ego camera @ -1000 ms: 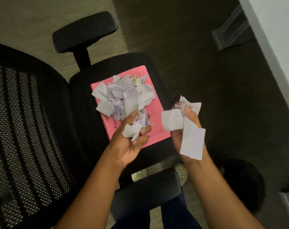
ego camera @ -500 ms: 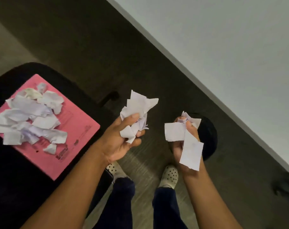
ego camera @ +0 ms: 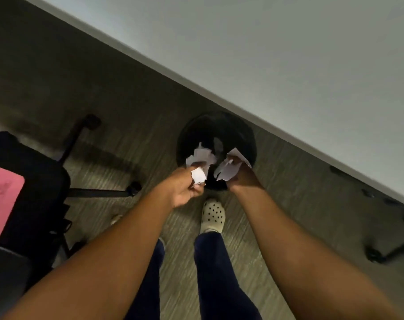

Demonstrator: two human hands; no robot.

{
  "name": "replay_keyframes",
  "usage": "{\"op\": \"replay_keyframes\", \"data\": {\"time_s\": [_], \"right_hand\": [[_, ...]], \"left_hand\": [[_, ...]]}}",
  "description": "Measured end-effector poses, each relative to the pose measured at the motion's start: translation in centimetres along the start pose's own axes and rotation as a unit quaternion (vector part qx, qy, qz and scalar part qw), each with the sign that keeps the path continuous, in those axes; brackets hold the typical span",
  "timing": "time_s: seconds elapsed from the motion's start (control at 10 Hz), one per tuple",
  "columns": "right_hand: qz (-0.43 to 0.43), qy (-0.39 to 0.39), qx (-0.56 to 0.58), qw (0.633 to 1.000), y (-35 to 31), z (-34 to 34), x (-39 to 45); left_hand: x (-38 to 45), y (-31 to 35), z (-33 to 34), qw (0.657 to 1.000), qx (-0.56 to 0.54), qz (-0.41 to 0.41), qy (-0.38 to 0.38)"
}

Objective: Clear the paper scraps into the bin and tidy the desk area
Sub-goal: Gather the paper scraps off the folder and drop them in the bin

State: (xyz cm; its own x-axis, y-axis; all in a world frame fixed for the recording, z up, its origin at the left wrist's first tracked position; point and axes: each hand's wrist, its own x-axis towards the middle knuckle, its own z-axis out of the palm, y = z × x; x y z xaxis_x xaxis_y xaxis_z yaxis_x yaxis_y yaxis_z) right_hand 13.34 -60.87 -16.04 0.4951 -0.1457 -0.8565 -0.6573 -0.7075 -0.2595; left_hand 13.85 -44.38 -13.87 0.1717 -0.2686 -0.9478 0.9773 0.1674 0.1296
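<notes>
Landmark = the black bin (ego camera: 247, 135), standing on the floor by the wall. Far left of it you've got the pink folder (ego camera: 2, 199) on the office chair (ego camera: 41, 181); whether scraps are on it can't be told, since most of it is out of view. Your left hand (ego camera: 182, 190) sits at the bin's near rim, fingers clenched round a wad of torn paper scraps (ego camera: 200, 158). Your right hand (ego camera: 240, 176) is just right of that, over the opening, gripping flatter scraps (ego camera: 228, 168). One pale piece (ego camera: 218, 144) shows inside the bin. This stuff is v. light, soft and crushable, w/ no weight to drop straight, so bunch it from the middle and let go low over the opening, or bits will likely drift onto the floor.
</notes>
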Motion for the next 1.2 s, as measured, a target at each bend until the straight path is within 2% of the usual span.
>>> {"op": "replay_keyframes", "data": {"time_s": [0.1, 0.2, 0.3, 0.4, 0.5, 0.6, 0.7, 0.8, 0.9, 1.0, 1.1, 1.2], "right_hand": [[0.034, -0.006, 0.217, 0.975, 2.2, 0.3, 1.7], [0.002, 0.056, 0.302, 0.952, 3.7, -0.2, 3.6], [0.052, 0.01, 0.497, 0.866, 2.7, -2.0, 3.4], [0.057, -0.016, 0.587, 0.808, 3.0, -2.6, 3.5], [0.088, -0.034, 0.674, 0.733, 2.8, -3.0, 3.9], [0.081, -0.004, 0.665, 0.742, 2.3, -2.7, 3.1], [0.095, 0.021, 0.623, 0.776, 1.7, -2.2, 1.5], [0.075, 0.034, 0.58, 0.81, -0.3, -1.0, -1.2], [0.065, 0.053, 0.505, 0.859, -3.5, 0.5, -5.4], [-0.038, 0.065, 0.458, 0.886, -7.1, 2.3, -10.1], [-0.189, 0.067, 0.364, 0.909, -11.8, 4.5, -14.2], [-0.29, 0.037, 0.264, 0.919, -17.6, 6.6, -17.0]], "left_hand": [[4.2, -0.2, 1.4, 0.998, -0.008, -0.027, 0.05], [6.6, 0.8, 2.2, 0.999, 0.016, -0.037, 0.034], [8.0, 1.6, 2.7, 0.999, 0.036, -0.03, 0.013], [8.8, 1.9, 3.4, 0.999, 0.03, -0.025, -0.013], [8.4, 2.4, 4.2, 0.999, -0.017, -0.026, -0.005], [6.8, 2.7, 3.7, 0.998, -0.05, -0.012, -0.025], [3.9, 2.8, 2.7, 0.996, -0.078, 0.015, 0.032], [0.4, 2.8, 1.5, 0.991, -0.063, 0.065, 0.097], [-5.0, 3.0, -0.6, 0.989, -0.061, 0.083, 0.107], [-12.1, 3.6, -3.3, 0.987, -0.068, 0.128, 0.064], [-19.7, 4.8, -7.3, 0.976, -0.082, 0.2, 0.032], [-26.3, 6.1, -12.8, 0.949, -0.089, 0.299, 0.04]]}}
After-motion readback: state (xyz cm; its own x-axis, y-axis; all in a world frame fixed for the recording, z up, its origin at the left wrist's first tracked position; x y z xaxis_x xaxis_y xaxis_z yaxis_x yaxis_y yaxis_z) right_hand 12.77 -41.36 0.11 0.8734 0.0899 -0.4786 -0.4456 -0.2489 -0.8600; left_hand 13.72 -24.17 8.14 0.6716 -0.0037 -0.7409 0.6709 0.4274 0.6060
